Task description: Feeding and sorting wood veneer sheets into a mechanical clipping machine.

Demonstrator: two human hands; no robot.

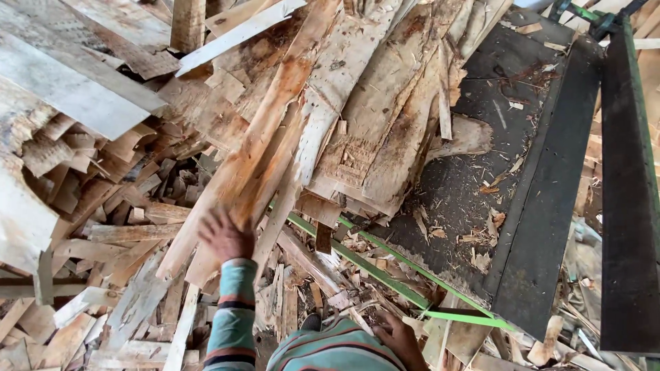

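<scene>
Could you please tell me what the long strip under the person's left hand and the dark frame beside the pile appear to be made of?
The long strip under the left hand looks like raw, unfinished wood: pale orange, rough, splintered. The dark frame is probably painted metal: flat, straight-edged, matte black, green at the edges.

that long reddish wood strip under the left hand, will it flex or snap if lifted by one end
The wood strip looks thin and long, so it would probably bend and may crack. The left hand rests on its near end. Its far end reaches into the scrap pile, so it may snag.
</scene>
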